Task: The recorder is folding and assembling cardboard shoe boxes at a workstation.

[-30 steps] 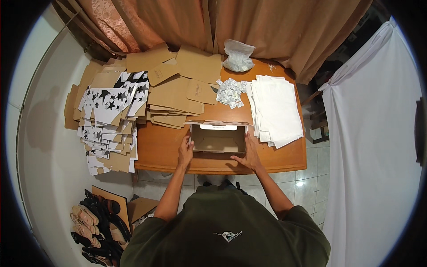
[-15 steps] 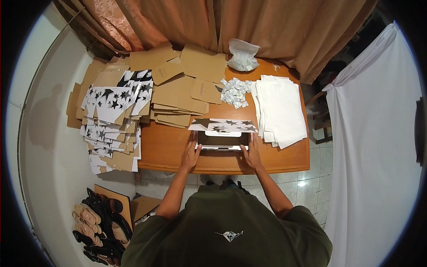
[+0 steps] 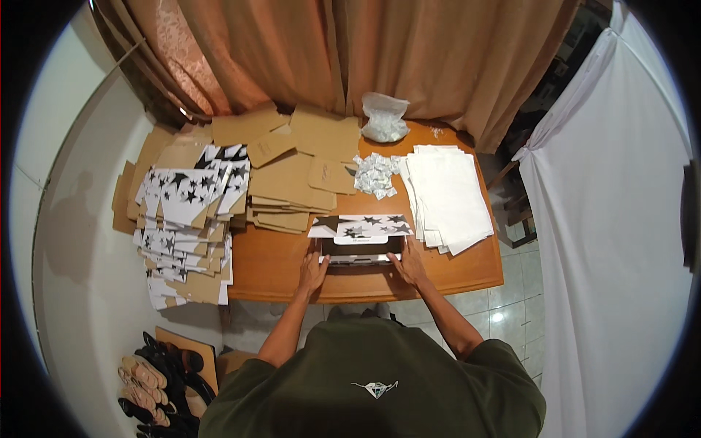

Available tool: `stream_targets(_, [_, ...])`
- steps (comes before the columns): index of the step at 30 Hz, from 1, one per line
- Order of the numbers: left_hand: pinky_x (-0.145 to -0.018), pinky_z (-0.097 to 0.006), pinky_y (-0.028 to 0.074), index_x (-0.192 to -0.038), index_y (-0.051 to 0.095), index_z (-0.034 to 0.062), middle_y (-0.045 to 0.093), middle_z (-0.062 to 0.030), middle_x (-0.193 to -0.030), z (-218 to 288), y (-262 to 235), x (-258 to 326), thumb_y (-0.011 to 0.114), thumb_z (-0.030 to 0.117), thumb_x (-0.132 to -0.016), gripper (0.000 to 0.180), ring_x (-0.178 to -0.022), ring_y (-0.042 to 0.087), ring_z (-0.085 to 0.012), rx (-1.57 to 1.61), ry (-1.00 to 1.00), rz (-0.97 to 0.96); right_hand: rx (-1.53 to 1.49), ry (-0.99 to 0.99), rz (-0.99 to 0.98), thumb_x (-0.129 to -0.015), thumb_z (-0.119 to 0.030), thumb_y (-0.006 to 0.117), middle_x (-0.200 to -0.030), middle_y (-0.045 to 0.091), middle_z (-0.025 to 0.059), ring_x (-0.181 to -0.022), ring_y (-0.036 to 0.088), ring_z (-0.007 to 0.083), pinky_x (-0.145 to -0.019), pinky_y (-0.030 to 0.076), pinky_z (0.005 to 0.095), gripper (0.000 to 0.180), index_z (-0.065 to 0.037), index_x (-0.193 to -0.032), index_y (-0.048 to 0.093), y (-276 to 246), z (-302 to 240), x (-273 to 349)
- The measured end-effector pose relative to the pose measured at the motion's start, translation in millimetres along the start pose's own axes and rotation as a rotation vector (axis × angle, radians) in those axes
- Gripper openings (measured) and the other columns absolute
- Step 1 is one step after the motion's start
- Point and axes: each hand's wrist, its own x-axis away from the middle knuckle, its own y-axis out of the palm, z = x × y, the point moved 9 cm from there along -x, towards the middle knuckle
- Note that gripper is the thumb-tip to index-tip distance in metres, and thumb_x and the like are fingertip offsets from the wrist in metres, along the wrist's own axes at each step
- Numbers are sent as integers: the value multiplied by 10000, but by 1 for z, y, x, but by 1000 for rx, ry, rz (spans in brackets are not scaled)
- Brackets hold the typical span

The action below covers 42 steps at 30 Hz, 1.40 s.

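Note:
A small cardboard box (image 3: 365,258) stands at the table's near edge, its dark inside showing. Its raised lid (image 3: 369,225) is white with black and grey stars and leans up at the far side; a white tab hangs below its star-printed panel. My left hand (image 3: 314,273) grips the box's left side, thumb at the near corner. On the opposite side my right hand (image 3: 409,265) holds the box the same way. The fingers of both hands are partly hidden along the outer walls.
Star-printed flat cardboard pieces (image 3: 179,193) are piled at the left of the wooden table (image 3: 270,274), beside plain brown cardboard sheets (image 3: 285,175). Small white packets (image 3: 376,175), a clear plastic bag (image 3: 385,118) and white paper sheets (image 3: 449,197) lie right. Shoes (image 3: 150,379) are lower left.
The whole view has tilted, so the table and its contents sit lower in the picture. Both hands stay on the box's sides, and the lid remains raised.

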Motion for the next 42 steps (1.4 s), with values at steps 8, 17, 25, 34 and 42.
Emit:
stream_targets(8, [-1197,-426,327,-1483,469,0,462,-255,-1535,18,-84,-59,604,24,-953,547,-1448,414,-397,522,300,273,-337,-126,315,-1008,-245,599,-1590,326,280,-1496,302,420,-1228,260,465,625,-2,-1536,371,-38,26,-49])
stream_targets(17, [-672,-279,511,-1254,664,24,718,-83,-1012,15,-60,-128,618,90,-1007,260,-761,634,-135,622,109,-38,-570,85,199,-997,-193,643,-986,728,93,-955,660,147,-831,518,301,234,5,-1114,686,-41,26,-109])
stream_targets(25, [-710,-337,529,-1204,626,44,702,-53,-719,-15,-46,-156,780,173,-886,376,-689,639,-151,470,-75,199,-559,289,314,-932,-208,730,-837,710,84,-771,656,155,-700,533,328,225,-19,-1036,668,-24,41,-113])
stream_targets(34, [-927,-407,487,-1087,729,77,699,-116,-1141,17,-64,-137,752,207,-901,227,-1095,631,-250,191,11,280,-442,235,265,-931,-278,746,-942,691,128,-831,657,207,-760,545,329,307,-1,-1058,706,-16,44,-125])
stream_targets(42, [-1138,-537,236,-1158,765,150,697,-60,-1317,31,-63,-105,708,228,-933,246,-1337,562,-263,-85,367,101,-316,182,31,-927,-250,724,-1399,594,225,-1242,615,340,-999,534,402,401,-4,-1243,708,-21,6,-106])
